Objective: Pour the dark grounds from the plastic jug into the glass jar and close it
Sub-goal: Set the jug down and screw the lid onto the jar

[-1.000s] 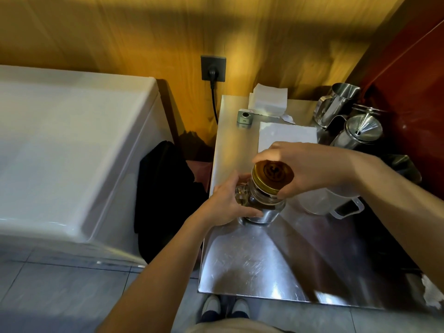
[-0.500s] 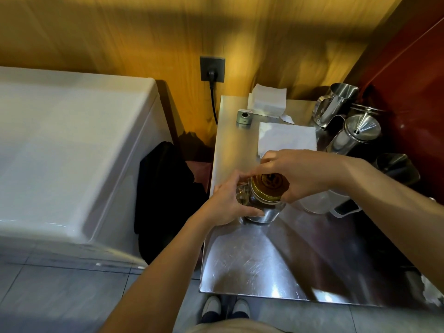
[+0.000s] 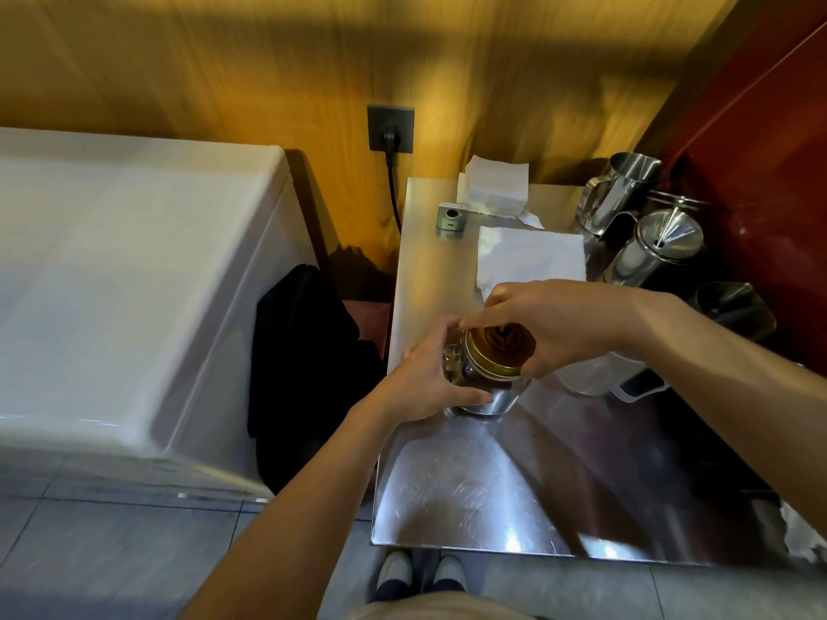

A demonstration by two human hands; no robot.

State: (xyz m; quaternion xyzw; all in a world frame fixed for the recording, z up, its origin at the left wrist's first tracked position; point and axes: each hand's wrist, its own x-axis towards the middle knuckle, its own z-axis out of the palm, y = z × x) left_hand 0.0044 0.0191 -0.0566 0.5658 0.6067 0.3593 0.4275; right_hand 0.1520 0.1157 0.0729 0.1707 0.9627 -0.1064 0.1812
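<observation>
Gripping glass jar (image 3: 481, 387): left hand (image 3: 429, 378) round body, right hand (image 3: 543, 326) clasping lid (image 3: 499, 346).

Steel table (image 3: 514, 498) | centre: glass jar (image 3: 485, 389) | 3 o'clock of jar: plastic jug (image 3: 586, 378) | 12: napkins (image 3: 530, 257), small grey device (image 3: 450, 217) | 1–2: steel pitchers (image 3: 626, 190)

Warm, dim light streaks the wooden wall (image 3: 268, 60) with shadow bands; below it the steel counter (image 3: 470, 498) shows glare patches. Edges bow and blur.
</observation>
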